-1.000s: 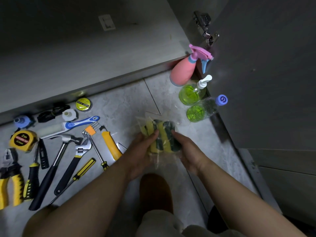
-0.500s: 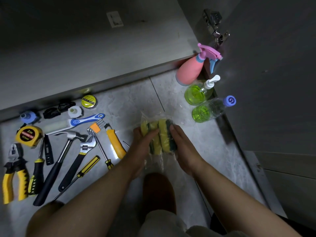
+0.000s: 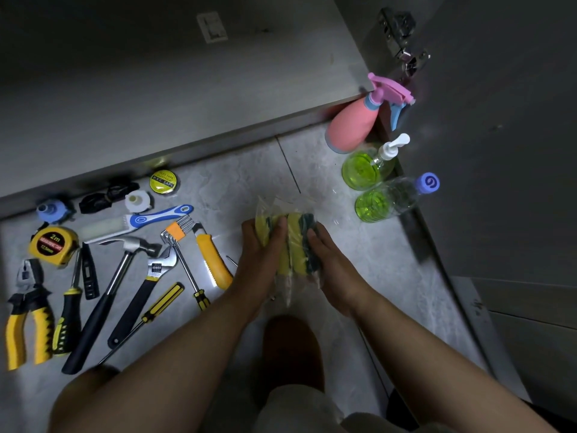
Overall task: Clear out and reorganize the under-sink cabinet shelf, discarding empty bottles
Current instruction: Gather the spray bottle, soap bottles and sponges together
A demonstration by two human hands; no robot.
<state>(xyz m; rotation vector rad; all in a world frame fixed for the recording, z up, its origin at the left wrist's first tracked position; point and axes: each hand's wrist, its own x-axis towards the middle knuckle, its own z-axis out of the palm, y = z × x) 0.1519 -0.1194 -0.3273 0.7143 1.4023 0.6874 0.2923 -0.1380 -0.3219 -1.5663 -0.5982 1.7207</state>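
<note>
We grip the sponge pack w/ both hands: left hand curled round its left side, thumb on top; right hand wrapped on its right edge. Pack is mid-frame, low over the floor; can't tell if it's touching. Right of it, by the cabinet door, stand 3 in a row: pink spray bottle, green pump bottle, blue-cap bottle. Left on the floor: hammer, tape measure, pliers.

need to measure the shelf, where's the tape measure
In the head view, the tape measure lies on the floor at far left, just above the pliers.
</note>
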